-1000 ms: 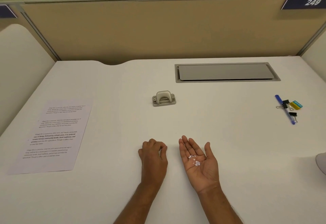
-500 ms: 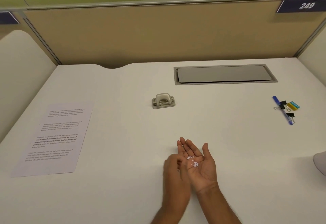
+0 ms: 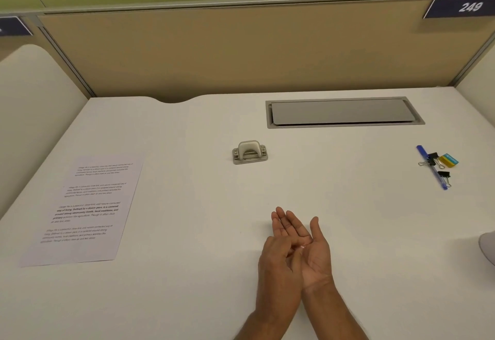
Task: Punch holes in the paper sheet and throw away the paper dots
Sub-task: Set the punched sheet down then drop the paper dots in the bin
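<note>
My right hand [image 3: 318, 256] lies palm up on the white desk [image 3: 187, 232], fingers spread. My left hand [image 3: 278, 264] reaches across it, bent fingertips resting on the palm. They cover most of the paper dots there; one white paper dot [image 3: 302, 247] shows beside them. The printed paper sheet [image 3: 85, 205] lies flat at the left. The small grey hole punch [image 3: 249, 152] stands farther back, apart from both hands.
A blue pen [image 3: 439, 179], black binder clips [image 3: 431, 159] and a yellow eraser [image 3: 449, 160] lie at the right. A grey cable-tray lid [image 3: 340, 111] is set into the desk's back. A grey object [image 3: 488, 248] pokes in at the right edge. Divider panels enclose the desk.
My left hand moved from the desk surface rightward onto my right palm, now covering the dots that showed there. My right hand stayed palm up.
</note>
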A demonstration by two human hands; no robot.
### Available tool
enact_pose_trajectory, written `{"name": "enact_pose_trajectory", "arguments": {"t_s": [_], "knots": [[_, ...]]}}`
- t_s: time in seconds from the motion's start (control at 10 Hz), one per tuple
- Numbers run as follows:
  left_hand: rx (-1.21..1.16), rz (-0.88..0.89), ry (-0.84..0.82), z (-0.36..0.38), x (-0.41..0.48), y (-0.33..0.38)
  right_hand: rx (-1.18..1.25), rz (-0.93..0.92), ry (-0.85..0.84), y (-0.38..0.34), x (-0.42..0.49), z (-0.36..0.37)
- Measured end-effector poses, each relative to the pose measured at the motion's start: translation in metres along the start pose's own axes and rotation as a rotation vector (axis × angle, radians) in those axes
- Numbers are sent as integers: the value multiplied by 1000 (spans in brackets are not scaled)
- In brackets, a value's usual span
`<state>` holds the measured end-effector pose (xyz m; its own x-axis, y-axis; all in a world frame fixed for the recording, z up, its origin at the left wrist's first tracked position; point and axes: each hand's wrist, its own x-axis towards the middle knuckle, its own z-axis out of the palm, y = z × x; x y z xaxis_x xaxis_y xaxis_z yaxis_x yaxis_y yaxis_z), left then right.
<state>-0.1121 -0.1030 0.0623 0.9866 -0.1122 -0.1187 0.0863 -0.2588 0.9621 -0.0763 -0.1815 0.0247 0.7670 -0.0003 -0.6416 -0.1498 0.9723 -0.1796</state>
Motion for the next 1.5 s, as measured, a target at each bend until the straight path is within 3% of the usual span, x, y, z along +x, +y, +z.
{"name": "enact_pose_trajectory", "arguments": {"t_s": [0.1,0.2,0.3,0.5,0.6,0.8,1.1,1.5], "knots": [[228,288,189,-11,3,-23,50,-5,-1,-1,1,1],[493,391,313,-30,10,-59,95,-9,-11,-2,0,2],[723,270,264,-47,14,-82,105,-14,-22,-1,-1,4],[973,257,130,-55,15,-97,119,-16,-32,0,-1,4],[1019,258,149,-55,16,-95,117,-17,-32,0,-2,4],[1122,427,262,-66,32,-101,117,-15,-33,0,-2,5],[836,420,404,-67,55,-93,108,-15,-30,0,-2,4],[865,384,320,-60,56,-102,83,-18,-44,0,0,4]]}}
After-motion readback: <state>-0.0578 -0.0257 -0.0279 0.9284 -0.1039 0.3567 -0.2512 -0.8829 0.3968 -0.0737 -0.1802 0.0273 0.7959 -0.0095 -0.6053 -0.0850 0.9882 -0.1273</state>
